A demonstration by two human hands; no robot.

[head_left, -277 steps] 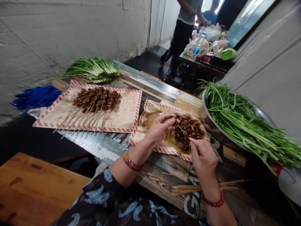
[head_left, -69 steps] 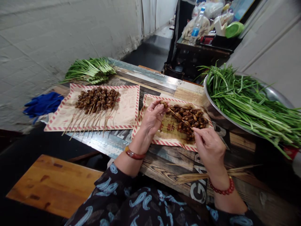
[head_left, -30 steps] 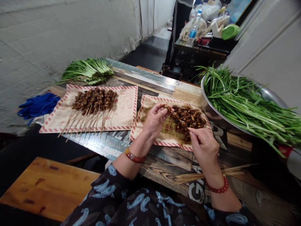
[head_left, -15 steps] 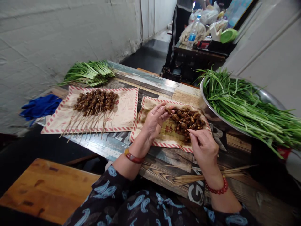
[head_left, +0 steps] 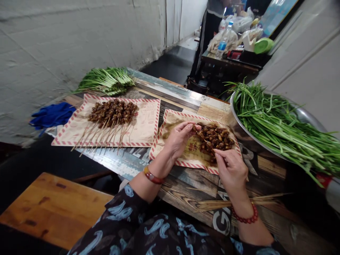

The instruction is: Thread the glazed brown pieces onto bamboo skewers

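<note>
My left hand [head_left: 178, 139] is closed in a pinch at the left side of a pile of glossy brown pupa-like pieces [head_left: 217, 136]; one such piece shows at its fingertips. The pile lies on a red-striped paper sheet [head_left: 183, 159]. Just right of the pile's front, my right hand [head_left: 233, 169] is closed on a thin wooden skewer [head_left: 215, 151]. Only the skewer's tip shows; the fingers hide the rest. On a second striped paper [head_left: 147, 124] to the left lie several loaded skewers [head_left: 113, 113], their bare sticks towards me.
Loose bamboo skewers [head_left: 215, 204] lie near the table's front edge. A metal basin [head_left: 235, 122] heaped with green chives [head_left: 281, 120] stands right. Cut chives [head_left: 106, 79] and blue gloves [head_left: 53, 115] sit left. A wooden stool [head_left: 53, 212] is below; a person [head_left: 207, 32] stands beyond.
My left fingers have closed in from a looser hold and moved slightly right towards the pile. My right hand keeps its pinch on the skewer. The view has shifted slightly.
</note>
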